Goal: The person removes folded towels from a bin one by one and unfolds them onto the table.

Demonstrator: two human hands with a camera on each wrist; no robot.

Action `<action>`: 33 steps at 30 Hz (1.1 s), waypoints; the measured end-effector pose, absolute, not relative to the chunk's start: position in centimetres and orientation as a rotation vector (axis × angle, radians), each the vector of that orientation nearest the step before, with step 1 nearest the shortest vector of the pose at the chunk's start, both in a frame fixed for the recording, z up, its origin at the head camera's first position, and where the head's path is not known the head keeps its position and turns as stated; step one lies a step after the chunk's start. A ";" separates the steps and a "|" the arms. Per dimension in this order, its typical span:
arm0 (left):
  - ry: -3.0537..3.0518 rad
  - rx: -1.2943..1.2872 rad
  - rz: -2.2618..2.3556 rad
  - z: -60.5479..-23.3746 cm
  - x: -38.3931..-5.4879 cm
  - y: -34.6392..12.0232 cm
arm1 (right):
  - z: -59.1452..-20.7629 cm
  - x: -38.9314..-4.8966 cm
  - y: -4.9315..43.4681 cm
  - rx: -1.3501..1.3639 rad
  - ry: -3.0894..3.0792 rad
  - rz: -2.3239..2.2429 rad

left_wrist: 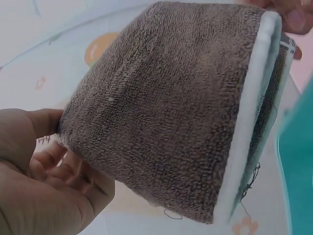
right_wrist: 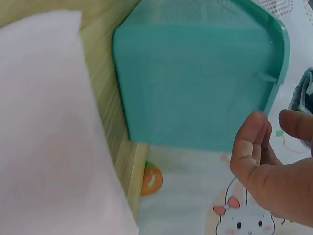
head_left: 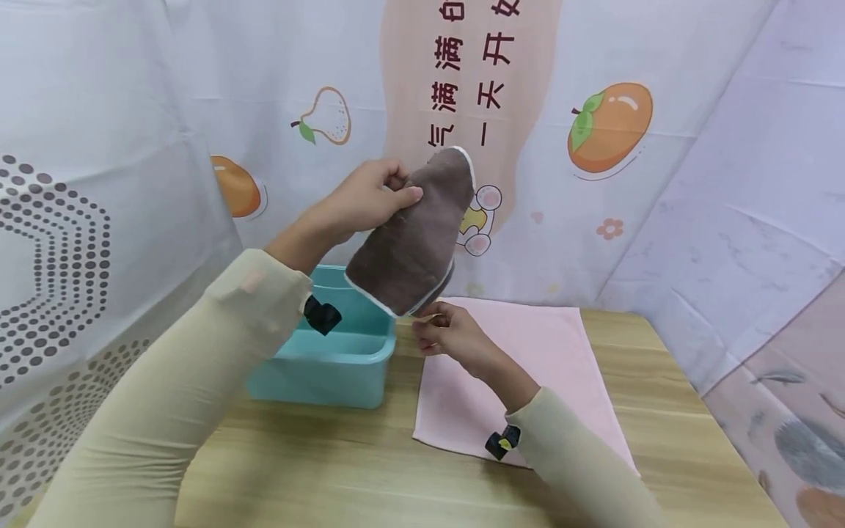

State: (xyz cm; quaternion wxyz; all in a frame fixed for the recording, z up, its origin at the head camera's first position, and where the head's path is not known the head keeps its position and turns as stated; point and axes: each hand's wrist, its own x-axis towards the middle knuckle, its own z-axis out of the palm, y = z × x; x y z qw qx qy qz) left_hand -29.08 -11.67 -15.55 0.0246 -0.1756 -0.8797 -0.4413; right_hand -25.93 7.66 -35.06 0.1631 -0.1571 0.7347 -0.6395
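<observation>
A folded brown towel (head_left: 419, 242) with white edging hangs in the air above the right end of a turquoise bin (head_left: 330, 378). My left hand (head_left: 370, 198) pinches its upper left edge between thumb and fingers. At the lower corner, my right hand (head_left: 462, 341) holds the towel by its edge with the fingertips. In the left wrist view, the towel's brown pile (left_wrist: 161, 112) fills the middle, its layers parting along the white border, where loose threads dangle. The right wrist view shows my right hand (right_wrist: 274, 171) beside the bin, with only a sliver of towel (right_wrist: 305, 95).
A pink cloth (head_left: 528, 367) lies flat on the wooden table (head_left: 317, 469), right of the bin. Behind the table hangs a white curtain (head_left: 264, 66) printed with fruit and characters; more patterned curtains flank both sides.
</observation>
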 end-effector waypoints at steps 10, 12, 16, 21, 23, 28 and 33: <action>-2.605 -0.589 -1.613 -17.7 -28.0 -8.1 | -35.7 -25.7 13.0 -0.469 2.345 -1.605; -2.586 -0.586 -1.632 -18.2 -27.8 -7.5 | -35.9 -25.6 14.3 -0.488 2.403 -1.533; -2.543 -0.606 -1.699 -19.3 -27.5 -6.2 | -36.5 -25.5 17.0 -0.503 2.496 -1.415; -2.521 -0.584 -1.809 -20.8 -27.0 -4.4 | -37.2 -25.5 20.7 -0.474 2.609 -1.302; -2.522 -0.561 -1.847 -21.5 -26.9 -3.6 | -37.5 -25.5 22.1 -0.463 2.657 -1.245; -2.523 -0.550 -1.914 -23.2 -26.6 -1.9 | -37.8 -25.5 25.2 -0.461 2.726 -1.120; -2.491 -0.563 -1.997 -24.7 -26.3 -0.6 | -38.0 -25.6 27.3 -0.526 2.800 -0.954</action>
